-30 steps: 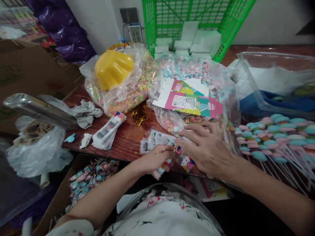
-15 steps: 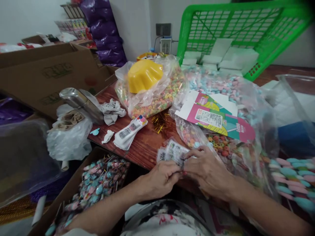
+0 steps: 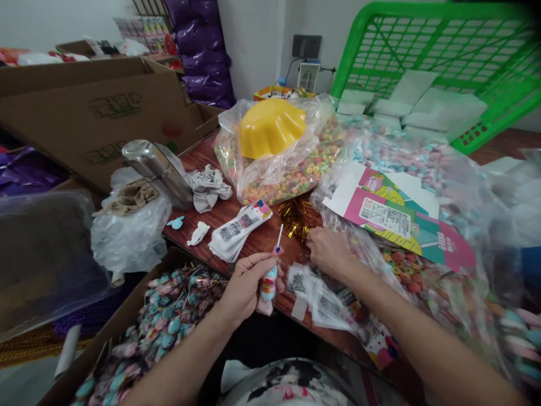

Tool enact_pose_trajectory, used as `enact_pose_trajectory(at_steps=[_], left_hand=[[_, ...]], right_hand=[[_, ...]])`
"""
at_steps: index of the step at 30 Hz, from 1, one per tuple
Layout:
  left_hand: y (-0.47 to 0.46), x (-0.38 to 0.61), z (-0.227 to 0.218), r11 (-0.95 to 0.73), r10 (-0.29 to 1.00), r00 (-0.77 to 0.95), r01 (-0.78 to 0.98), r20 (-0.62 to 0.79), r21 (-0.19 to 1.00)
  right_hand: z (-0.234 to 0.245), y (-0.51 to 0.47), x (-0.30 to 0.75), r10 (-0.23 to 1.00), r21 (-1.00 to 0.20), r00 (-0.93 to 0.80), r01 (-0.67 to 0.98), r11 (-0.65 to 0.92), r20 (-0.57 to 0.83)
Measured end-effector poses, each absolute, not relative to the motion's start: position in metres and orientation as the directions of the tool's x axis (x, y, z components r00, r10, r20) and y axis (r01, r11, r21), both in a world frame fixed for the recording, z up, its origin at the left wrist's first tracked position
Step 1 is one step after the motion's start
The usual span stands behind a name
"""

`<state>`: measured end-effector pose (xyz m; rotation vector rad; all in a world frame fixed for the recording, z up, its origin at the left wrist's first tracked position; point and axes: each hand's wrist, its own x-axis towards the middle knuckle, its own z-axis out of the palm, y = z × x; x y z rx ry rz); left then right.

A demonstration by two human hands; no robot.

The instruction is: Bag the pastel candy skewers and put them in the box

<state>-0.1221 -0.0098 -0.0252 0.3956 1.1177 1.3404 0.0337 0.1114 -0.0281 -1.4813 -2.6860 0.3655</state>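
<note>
My left hand (image 3: 249, 282) is closed around a candy stick (image 3: 269, 285), a stack of pastel and coloured sweets in a clear wrapper. Its white stick points up past my fingers, and the wrapper is gathered at the stick's base. My right hand (image 3: 332, 251) reaches across the table with its fingers bent together at the near edge of a bunch of gold twist ties (image 3: 293, 217). The fingertips touch the ties; how many they pinch is hidden. Below that hand lie loose clear printed wrappers (image 3: 327, 304). A stack of printed labels (image 3: 239, 228) lies left of the ties.
A cardboard box (image 3: 105, 332) of wrapped candy sticks stands at lower left. Behind are a steel flask (image 3: 158, 172), a yellow bowl (image 3: 273, 129) on bagged candy rings, and a green basket (image 3: 439, 34). A printed card (image 3: 401, 217) lies on candy bags at right.
Both hands were together over the clear wrappers. Now they are apart: my left hand holds the candy stick upright further left, and my right hand has moved forward to the gold ties.
</note>
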Motion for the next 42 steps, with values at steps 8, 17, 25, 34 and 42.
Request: enact_pose_trajectory(at_steps=[8,17,25,34,42], left_hand=[[0.002,-0.124,-0.026,0.275,0.893,-0.102,-0.647,-0.439,0.711],[0.002,-0.109,-0.025,0.355,0.876,-0.059,-0.591,-0.478,0.724],[-0.002,-0.117,-0.021,0.259,0.882,-0.198,-0.554,-0.428,0.791],[-0.009,-0.131,-0.025,0.229,0.856,-0.288,-0.532,-0.429,0.815],[-0.011,-0.135,-0.029,0.222,0.842,-0.318,-0.532,-0.435,0.817]], right_hand=[[-0.022,0.133,0.066,0.857,-0.505,-0.511,0.724,0.469,0.064],[-0.041,0.139,0.084,0.841,-0.598,-0.475,0.605,0.525,0.258],[-0.031,0.126,0.089,0.769,-0.348,-0.525,0.689,0.636,0.366],[-0.033,0.102,0.017,0.483,-0.137,-0.855,0.464,0.875,0.188],[-0.022,0.098,0.016,0.536,-0.186,-0.803,0.503,0.844,0.260]])
